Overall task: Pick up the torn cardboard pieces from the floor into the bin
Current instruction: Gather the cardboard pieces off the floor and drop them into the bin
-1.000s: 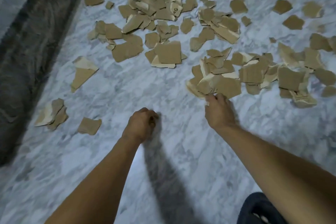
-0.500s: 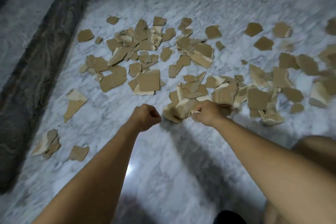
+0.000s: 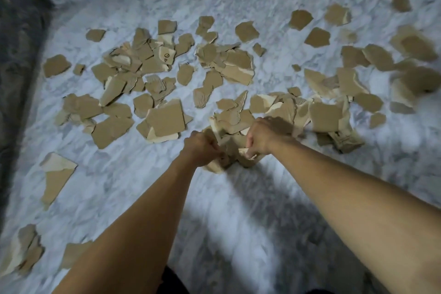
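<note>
Cardboard pieces [image 3: 164, 119] lie scattered over the marble floor [image 3: 238, 210]. At centre the left hand [image 3: 202, 150], an empty fist apart from the pile half a second ago, now curls its grip onto the bundle [image 3: 232, 150]. The right hand [image 3: 265, 137] still pinches that bundle from the other side.
</note>
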The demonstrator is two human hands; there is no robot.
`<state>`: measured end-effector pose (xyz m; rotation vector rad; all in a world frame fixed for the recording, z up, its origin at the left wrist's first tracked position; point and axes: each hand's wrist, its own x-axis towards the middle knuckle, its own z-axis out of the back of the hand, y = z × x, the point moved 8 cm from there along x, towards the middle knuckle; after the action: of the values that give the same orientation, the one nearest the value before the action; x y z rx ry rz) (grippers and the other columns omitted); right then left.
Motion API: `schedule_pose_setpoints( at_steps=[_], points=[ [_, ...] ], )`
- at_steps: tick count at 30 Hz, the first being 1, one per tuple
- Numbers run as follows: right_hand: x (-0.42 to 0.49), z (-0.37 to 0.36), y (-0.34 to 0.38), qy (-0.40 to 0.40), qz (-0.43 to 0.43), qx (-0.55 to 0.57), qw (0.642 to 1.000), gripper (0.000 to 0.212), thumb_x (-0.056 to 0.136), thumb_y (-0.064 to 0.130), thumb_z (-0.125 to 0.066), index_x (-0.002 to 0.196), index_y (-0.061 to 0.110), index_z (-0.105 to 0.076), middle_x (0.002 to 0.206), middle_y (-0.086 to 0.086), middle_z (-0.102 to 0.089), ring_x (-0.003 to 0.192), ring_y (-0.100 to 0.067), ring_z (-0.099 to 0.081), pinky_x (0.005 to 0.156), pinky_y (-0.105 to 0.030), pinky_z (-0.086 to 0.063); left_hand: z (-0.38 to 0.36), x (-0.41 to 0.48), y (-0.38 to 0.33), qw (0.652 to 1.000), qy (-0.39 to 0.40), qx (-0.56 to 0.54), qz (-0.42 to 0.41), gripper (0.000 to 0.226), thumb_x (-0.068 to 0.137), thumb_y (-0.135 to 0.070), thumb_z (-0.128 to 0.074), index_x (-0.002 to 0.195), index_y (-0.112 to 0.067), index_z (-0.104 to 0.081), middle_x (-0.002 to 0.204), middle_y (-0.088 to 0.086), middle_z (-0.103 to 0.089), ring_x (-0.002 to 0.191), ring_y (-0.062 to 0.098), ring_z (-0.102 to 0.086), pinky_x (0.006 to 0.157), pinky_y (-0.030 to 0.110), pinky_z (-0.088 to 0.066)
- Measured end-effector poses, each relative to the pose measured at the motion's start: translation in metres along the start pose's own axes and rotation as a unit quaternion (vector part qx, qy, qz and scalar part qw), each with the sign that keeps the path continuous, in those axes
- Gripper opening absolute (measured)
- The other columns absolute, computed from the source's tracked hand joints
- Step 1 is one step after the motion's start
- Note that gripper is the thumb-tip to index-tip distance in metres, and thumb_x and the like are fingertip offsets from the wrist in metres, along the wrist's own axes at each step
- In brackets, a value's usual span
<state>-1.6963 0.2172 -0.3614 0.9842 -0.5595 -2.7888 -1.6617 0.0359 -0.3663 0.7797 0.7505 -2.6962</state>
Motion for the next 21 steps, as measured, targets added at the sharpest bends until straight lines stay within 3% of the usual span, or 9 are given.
schedule_pose_setpoints(
  at_steps=[4, 7, 9, 13, 16, 19, 21],
  points=[
    [0.003, -0.009, -0.004, -0.059, 0.001, -0.126, 0.99, 0.025, 0.066, 0.037, -0.089, 0.081, 0.025, -0.074, 0.121, 0.002, -0.053, 0.118, -0.024, -0.047, 0.102, -0.04, -0.041, -0.021, 0.025, -0.003, 0.993, -0.046, 0.1, -0.032, 0.036, 0.074, -0.053, -0.052, 0.095, -0.024, -0.058, 0.103, 0.009, -0.057, 0.106, 0.032, -0.048, 0.078, 0.039, -0.043],
    [-0.005, -0.015, -0.014, -0.088, -0.032, -0.118, 0.989, 0.064, 0.058, 0.046, -0.092, 0.107, 0.022, -0.058, 0.117, -0.001, -0.053, 0.112, -0.029, -0.054, 0.09, -0.042, -0.046, -0.025, 0.023, -0.007, 0.992, -0.069, 0.102, -0.042, 0.04, 0.084, -0.037, -0.062, 0.113, -0.011, -0.057, 0.114, 0.012, -0.053, 0.109, 0.034, -0.049, 0.086, 0.043, -0.045],
    [-0.015, -0.016, -0.022, -0.086, -0.061, -0.077, 0.991, 0.088, 0.054, 0.045, -0.095, 0.12, 0.018, -0.042, 0.118, -0.004, -0.052, 0.102, -0.031, -0.058, 0.083, -0.043, -0.052, -0.023, 0.023, -0.001, 0.996, -0.061, 0.058, -0.012, 0.057, 0.081, -0.034, -0.071, 0.124, -0.006, -0.044, 0.12, 0.016, -0.046, 0.107, 0.038, -0.052, 0.088, 0.043, -0.048],
    [-0.036, -0.032, -0.032, 0.003, -0.101, -0.076, 0.992, 0.084, 0.065, 0.034, -0.089, 0.138, 0.019, -0.05, 0.128, -0.011, -0.059, 0.11, -0.033, -0.061, 0.088, -0.038, -0.054, -0.015, 0.019, 0.005, 0.998, -0.052, 0.027, 0.002, 0.075, 0.079, -0.043, -0.073, 0.128, -0.006, -0.031, 0.118, 0.021, -0.053, 0.107, 0.038, -0.057, 0.085, 0.04, -0.048],
    [-0.049, -0.043, -0.046, 0.091, -0.133, -0.034, 0.986, 0.072, 0.073, 0.028, -0.081, 0.137, 0.016, -0.052, 0.119, -0.012, -0.064, 0.1, -0.031, -0.065, 0.084, -0.038, -0.057, -0.015, 0.013, 0.011, 0.998, -0.033, 0.042, 0.012, 0.077, 0.078, -0.047, -0.072, 0.127, -0.008, -0.028, 0.116, 0.018, -0.061, 0.106, 0.036, -0.062, 0.081, 0.038, -0.048],
    [-0.059, -0.035, -0.058, 0.111, -0.145, -0.001, 0.983, 0.067, 0.084, 0.026, -0.075, 0.143, 0.013, -0.047, 0.129, -0.012, -0.061, 0.11, -0.029, -0.062, 0.092, -0.034, -0.053, -0.018, 0.006, 0.019, 0.999, 0.01, 0.014, 0.036, 0.092, 0.065, -0.051, -0.083, 0.127, -0.009, -0.03, 0.118, 0.012, -0.058, 0.112, 0.033, -0.059, 0.089, 0.039, -0.05],
    [-0.064, -0.026, -0.067, 0.106, -0.151, 0.029, 0.982, 0.07, 0.088, 0.025, -0.072, 0.149, 0.015, -0.04, 0.139, -0.01, -0.054, 0.119, -0.029, -0.058, 0.098, -0.036, -0.05, -0.02, 0.004, 0.017, 0.999, 0.034, 0.02, 0.021, 0.091, 0.062, -0.05, -0.086, 0.128, -0.007, -0.04, 0.12, 0.009, -0.058, 0.115, 0.029, -0.058, 0.088, 0.035, -0.049]
  ],
)
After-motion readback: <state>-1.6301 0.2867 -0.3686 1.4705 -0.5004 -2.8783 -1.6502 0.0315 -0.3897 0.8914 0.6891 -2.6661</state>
